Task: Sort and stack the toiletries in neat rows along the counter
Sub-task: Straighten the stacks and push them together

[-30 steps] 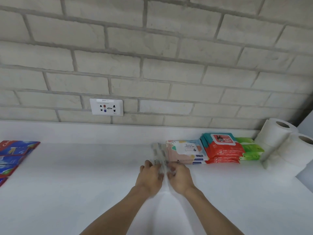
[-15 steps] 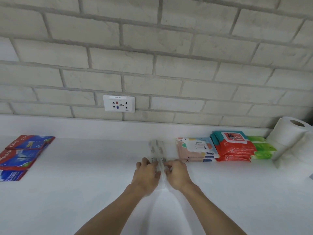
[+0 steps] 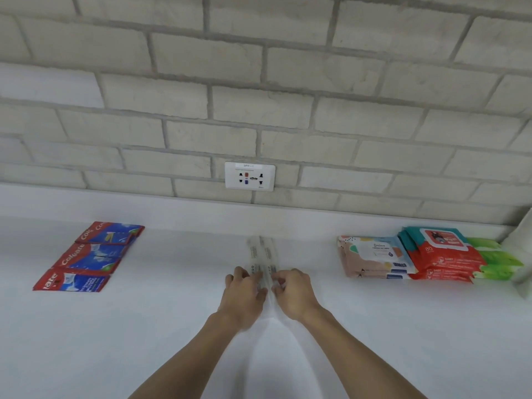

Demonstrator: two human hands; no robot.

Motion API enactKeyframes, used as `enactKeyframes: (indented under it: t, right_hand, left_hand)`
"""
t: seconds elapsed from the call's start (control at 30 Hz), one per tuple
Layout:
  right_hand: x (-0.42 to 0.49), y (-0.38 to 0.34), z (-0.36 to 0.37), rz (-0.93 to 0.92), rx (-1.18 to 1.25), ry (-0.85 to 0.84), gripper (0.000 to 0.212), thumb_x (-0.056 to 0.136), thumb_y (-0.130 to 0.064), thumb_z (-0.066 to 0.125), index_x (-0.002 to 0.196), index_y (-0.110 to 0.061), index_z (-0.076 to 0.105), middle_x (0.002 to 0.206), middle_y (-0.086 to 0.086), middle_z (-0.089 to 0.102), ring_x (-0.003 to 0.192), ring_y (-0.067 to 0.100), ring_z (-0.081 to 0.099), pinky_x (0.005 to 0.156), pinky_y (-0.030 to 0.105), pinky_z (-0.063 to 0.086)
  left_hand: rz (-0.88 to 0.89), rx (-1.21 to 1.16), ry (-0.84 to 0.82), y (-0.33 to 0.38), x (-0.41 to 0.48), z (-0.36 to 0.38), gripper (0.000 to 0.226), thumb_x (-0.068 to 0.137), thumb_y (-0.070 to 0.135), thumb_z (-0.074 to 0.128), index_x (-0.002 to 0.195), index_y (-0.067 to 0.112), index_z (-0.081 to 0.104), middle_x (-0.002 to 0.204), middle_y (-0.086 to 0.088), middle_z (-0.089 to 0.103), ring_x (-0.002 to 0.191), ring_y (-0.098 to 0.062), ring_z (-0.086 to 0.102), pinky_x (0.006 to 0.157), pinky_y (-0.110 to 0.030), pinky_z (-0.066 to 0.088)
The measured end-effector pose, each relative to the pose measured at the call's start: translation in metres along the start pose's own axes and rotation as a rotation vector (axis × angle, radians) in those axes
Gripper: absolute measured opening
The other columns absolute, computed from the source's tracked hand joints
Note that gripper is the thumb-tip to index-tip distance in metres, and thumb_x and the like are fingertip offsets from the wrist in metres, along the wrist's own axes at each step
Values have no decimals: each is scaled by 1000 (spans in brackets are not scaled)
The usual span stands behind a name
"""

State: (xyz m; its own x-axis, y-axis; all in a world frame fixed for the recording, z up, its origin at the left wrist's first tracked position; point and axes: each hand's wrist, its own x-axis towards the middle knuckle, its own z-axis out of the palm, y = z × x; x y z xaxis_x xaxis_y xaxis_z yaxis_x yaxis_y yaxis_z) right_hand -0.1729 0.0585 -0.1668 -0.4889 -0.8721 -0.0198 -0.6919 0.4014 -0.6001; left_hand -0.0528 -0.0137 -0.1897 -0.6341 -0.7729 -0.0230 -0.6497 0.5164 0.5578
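Two clear slim packs [image 3: 260, 254] lie side by side on the counter [image 3: 115, 341], pointing at the wall. The left hand [image 3: 244, 296] and right hand [image 3: 293, 292] each pinch a near end. Wipe packs [image 3: 408, 254] are stacked off right, toothpaste boxes [image 3: 89, 256] on the left

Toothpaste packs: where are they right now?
Head view: the toothpaste packs lie flat on the left of the counter, near its back edge, below-left of the wall socket, well left of the left hand at the clear packs.
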Motion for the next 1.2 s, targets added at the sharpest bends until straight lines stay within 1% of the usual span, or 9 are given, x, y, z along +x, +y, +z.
enactKeyframes:
  t: [0.1,0.23,0.33,0.53,0.7,0.83,1.03,1.13,1.2]
  right_hand:
    - [3,-23,13,-22,23,-14,26,95,-10,54,117,-6,69,114,9,68,104,22,64,84,7,39]
    - [9,-47,31,-48,28,-32,20,93,-8,58,105,-1,72,103,11,73,89,21,67,74,8,43]
    - [11,-65,46,-67,32,-50,20,92,-8,58,102,2,72,101,14,73,90,25,67,79,15,47]
    - [17,-100,74,-80,58,-96,21,93,-10,56,103,3,71,105,15,71,97,25,65,92,30,51]
    - [23,-123,94,-72,70,-124,25,95,-12,55,115,-7,69,117,9,64,101,21,63,93,18,46]
    - [25,-138,107,-45,78,-140,28,96,-14,54,121,-8,66,124,8,59,106,24,61,101,23,45]
    - [28,-147,119,-23,43,-89,24,96,-13,53,113,-3,66,117,11,59,94,22,60,88,17,43]
    - [30,-154,126,-30,43,-74,13,96,-13,51,94,-9,63,106,6,54,83,17,49,78,16,37]
    - [32,-155,129,-57,21,-68,17,97,-16,51,108,-11,63,107,-2,46,89,13,43,79,16,32]
  left_hand:
    - [-17,-9,25,-20,-4,-14,39,98,34,41,136,27,48,121,-3,40,110,-25,35,102,-28,31]
    - [-19,19,49,-46,-10,-32,40,99,32,41,138,26,47,122,-5,41,113,-26,36,104,-28,28]
    - [-24,39,53,-67,-13,-46,40,99,31,41,138,25,46,122,-6,42,114,-26,35,104,-28,26]
    - [-80,58,30,-103,-17,-71,44,100,32,41,144,27,40,130,-6,38,114,-29,36,107,-33,32]
    - [-99,74,10,-131,-17,-87,45,101,34,41,146,30,37,133,-4,36,115,-29,36,107,-36,35]
    - [-97,92,-15,-150,-13,-100,46,101,35,40,147,32,34,135,-2,34,117,-28,35,107,-37,36]
    - [-85,114,-39,-164,-9,-110,47,101,37,40,148,33,33,137,-1,33,117,-26,35,104,-38,39]
    - [-75,131,-34,-172,-9,-114,46,101,38,39,147,35,34,135,-1,34,115,-26,36,99,-37,41]
    - [-66,142,-29,-176,-9,-115,46,100,39,39,146,36,35,134,0,35,114,-26,36,96,-37,42]
